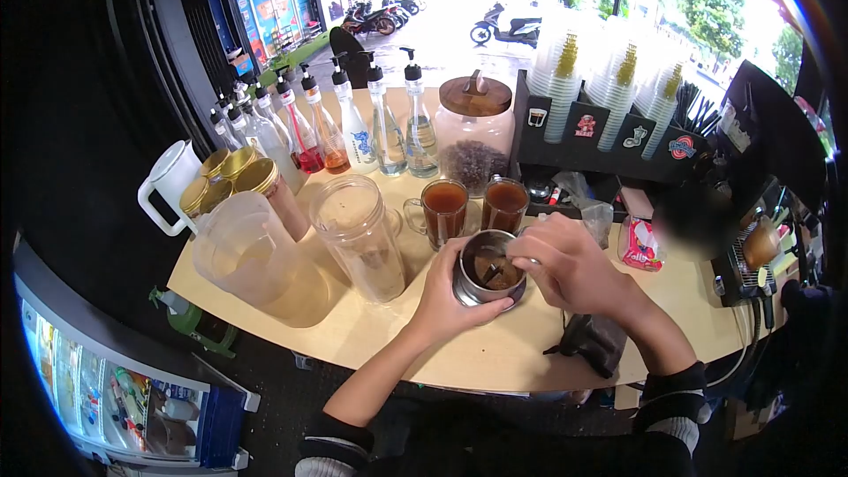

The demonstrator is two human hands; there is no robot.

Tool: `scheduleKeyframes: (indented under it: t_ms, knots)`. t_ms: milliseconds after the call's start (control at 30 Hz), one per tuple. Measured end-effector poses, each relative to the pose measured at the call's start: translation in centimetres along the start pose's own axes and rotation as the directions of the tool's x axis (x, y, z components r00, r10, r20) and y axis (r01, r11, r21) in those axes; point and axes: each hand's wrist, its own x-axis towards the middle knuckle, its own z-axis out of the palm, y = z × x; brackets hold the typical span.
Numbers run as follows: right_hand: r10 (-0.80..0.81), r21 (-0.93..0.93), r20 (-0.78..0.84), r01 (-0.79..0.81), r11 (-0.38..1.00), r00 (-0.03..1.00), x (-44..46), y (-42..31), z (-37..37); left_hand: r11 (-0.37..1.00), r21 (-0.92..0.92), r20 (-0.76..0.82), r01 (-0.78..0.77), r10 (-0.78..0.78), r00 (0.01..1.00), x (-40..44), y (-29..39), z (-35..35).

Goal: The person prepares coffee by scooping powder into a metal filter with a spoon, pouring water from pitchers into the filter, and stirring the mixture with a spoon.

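Observation:
My left hand (444, 300) is wrapped around the side of a metal cup (470, 281) near the table's front edge. Brown coffee grounds (491, 276) lie inside it, along with a small dark piece. Over the cup's right rim, my right hand (574, 267) is closed with its fingertips pinched together. A bit of shiny metal shows at those fingertips, but the rest of what they hold is hidden. Just behind the cup stand two glass mugs, a left mug (444, 208) and a right mug (506, 203), both filled with brown liquid.
Left of my hands are a clear blender jar (362, 243), a large translucent pitcher (243, 252) and gold-lidded jars (258, 177). Pump bottles (382, 137) and a wooden-lidded jar (475, 137) line the back. Right are stacked cups (609, 93), a tissue pack (641, 243) and a dark pouch (596, 343).

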Motion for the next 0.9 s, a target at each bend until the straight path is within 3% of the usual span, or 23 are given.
scheduleKeyframes:
  t_ms: [400, 467, 600, 700, 800, 900]
  knots:
    - [-0.009, -0.059, -0.005, 0.009, 0.998, 1.000, -0.36, -0.11, 0.24, 1.000, 0.012, -0.013, 0.000, 0.001, 1.000, -0.11, -0.24, 0.07]
    - [-0.003, 0.052, -0.025, 0.004, 0.999, 1.000, -0.59, -0.13, 0.41, 1.000, 0.009, -0.012, 0.000, 0.001, 1.000, -0.07, -0.38, 0.10]
    - [-0.001, -0.014, -0.030, 0.001, 1.000, 1.000, -0.50, -0.19, -0.07, 1.000, 0.011, -0.018, 0.007, -0.007, 1.000, -0.13, -0.34, 0.11]
    - [0.010, 0.080, -0.020, -0.008, 0.997, 1.000, -0.58, -0.09, 0.14, 1.000, 0.007, -0.011, 0.013, -0.013, 1.000, -0.09, -0.28, 0.08]
    - [-0.049, 0.009, -0.011, 0.049, 0.999, 0.999, -0.48, -0.01, -0.23, 1.000, 0.002, -0.024, -0.008, 0.009, 1.000, -0.10, -0.32, 0.16]
    - [0.015, 0.044, 0.024, -0.016, 0.999, 1.000, -0.50, -0.17, -0.11, 1.000, 0.011, -0.009, 0.009, -0.009, 1.000, -0.08, -0.10, 0.03]
